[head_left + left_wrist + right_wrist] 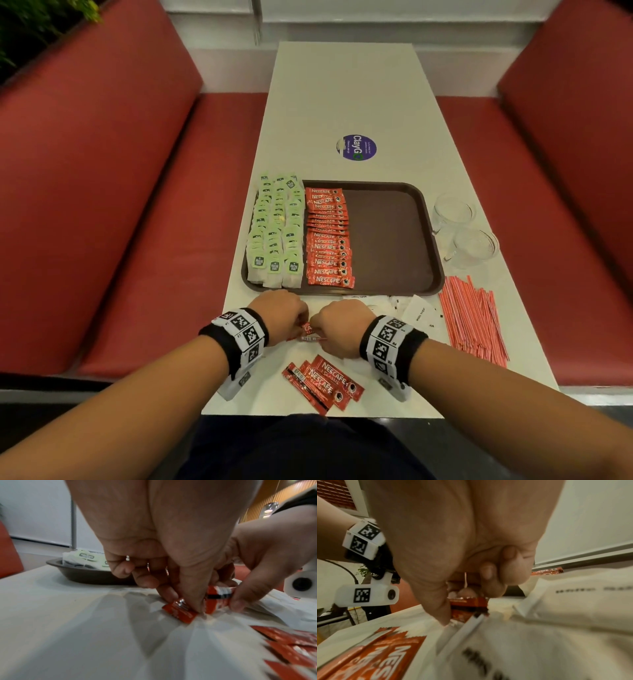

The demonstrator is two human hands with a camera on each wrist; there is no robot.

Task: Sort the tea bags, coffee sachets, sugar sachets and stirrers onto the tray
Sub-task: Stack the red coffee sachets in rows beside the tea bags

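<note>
Both hands meet just in front of the brown tray [387, 240]. My left hand [297, 321] and right hand [325, 325] together pinch a small bunch of red coffee sachets [309, 331] standing on edge on the table. The left wrist view shows the left hand [173, 592] gripping the sachets [181, 612], with the right hand's thumb [240, 601] on their other end. On the tray lie columns of green tea bags [275, 233] and a column of coffee sachets [329, 236]. Three loose coffee sachets [323, 383] lie near the table's front edge. The fingertips are hidden in the head view.
White sugar sachets [414, 310] lie right of my hands, partly under the right wrist. Red-striped stirrers [472, 318] are piled at the right edge. Two glass cups [462, 229] stand right of the tray. Red benches flank the narrow white table [342, 102].
</note>
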